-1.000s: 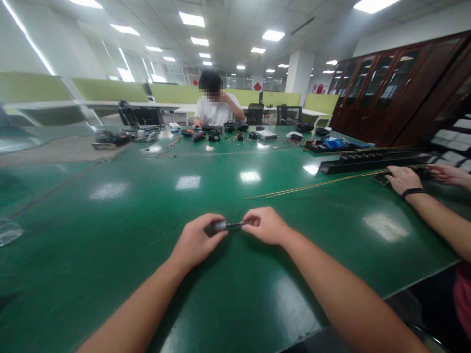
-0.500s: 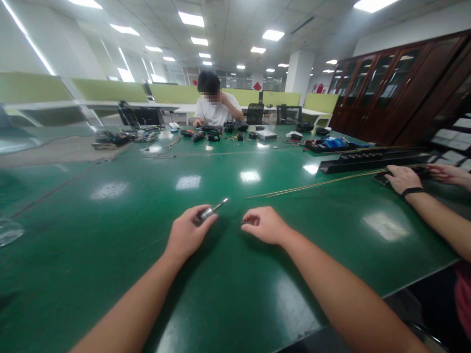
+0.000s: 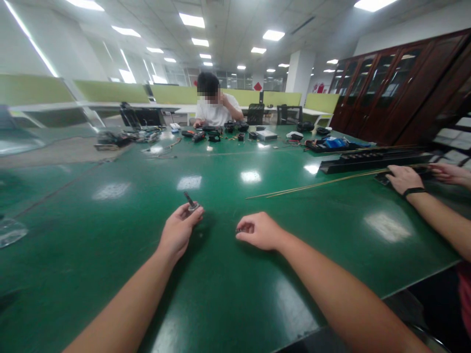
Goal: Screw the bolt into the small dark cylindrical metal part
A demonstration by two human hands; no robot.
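Observation:
My left hand [image 3: 179, 229] is closed around a small metal part with a shaft [image 3: 190, 201], which sticks up and leans to the left above the fingers. Right of it, my right hand [image 3: 260, 231] is curled just over the green table [image 3: 217, 294]. Its thumb and fingers pinch a small dark object [image 3: 241, 230], mostly covered by the fingers and too small to name. The two hands are apart. Beyond them, two thin brass-coloured rods [image 3: 294, 189] run across the table toward the right.
At the right, a co-worker's hands [image 3: 405, 179] are at the rods' far end, near black rails [image 3: 368, 162]. A person in a white shirt [image 3: 217, 113] sits opposite behind tools and electronics. A blue item in a black tray [image 3: 335, 142] lies back right.
My left hand has moved left and toward me, and the metal part has turned from pointing right to pointing up and left. My right hand has shifted slightly left and closer to me.

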